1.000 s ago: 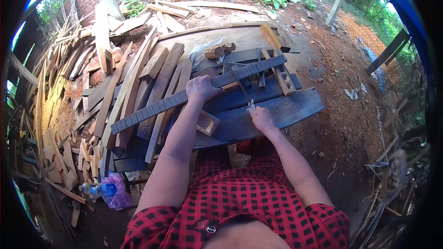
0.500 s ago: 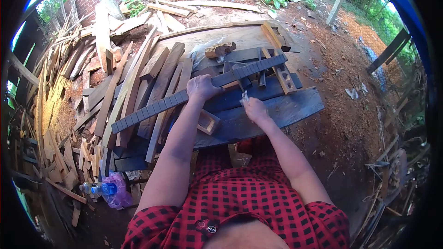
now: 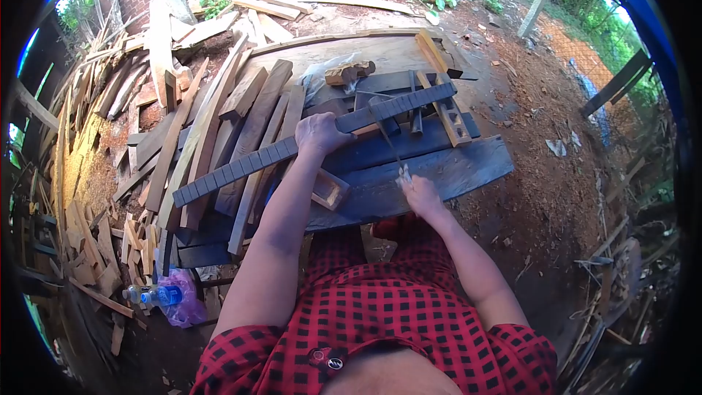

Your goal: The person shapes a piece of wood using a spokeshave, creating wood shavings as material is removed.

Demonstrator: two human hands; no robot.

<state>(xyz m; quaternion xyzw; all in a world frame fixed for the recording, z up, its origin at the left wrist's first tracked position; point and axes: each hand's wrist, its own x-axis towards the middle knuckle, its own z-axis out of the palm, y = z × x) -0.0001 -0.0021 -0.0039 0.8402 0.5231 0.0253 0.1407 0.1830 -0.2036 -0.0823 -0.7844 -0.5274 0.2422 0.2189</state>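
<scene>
A long dark wooden strip (image 3: 234, 173), marked with evenly spaced crosswise lines, lies slantwise over the bench and several wood pieces. My left hand (image 3: 319, 134) is closed round the middle of the strip and presses on it. In my right hand (image 3: 420, 194), closed and nearer my body, is the pale handle of a thin-bladed tool that looks like a handsaw (image 3: 395, 152). Its narrow blade runs away from me up to the strip, right of my left hand; the exact contact is too fine to make out. A small wooden box-like piece (image 3: 330, 190) sits below my left wrist.
Under the strip is a dark plank bench (image 3: 446, 168). Long boards (image 3: 252, 121) lie side by side on its left. A notched wood block (image 3: 455, 128) rests at the right, and a wood chunk (image 3: 349, 73) behind. Bottles and a purple bag (image 3: 183, 300) are at lower left.
My right hand has drawn back toward my body and slightly right with the handsaw, showing more blade. My left hand stays on the strip, which has barely shifted.
</scene>
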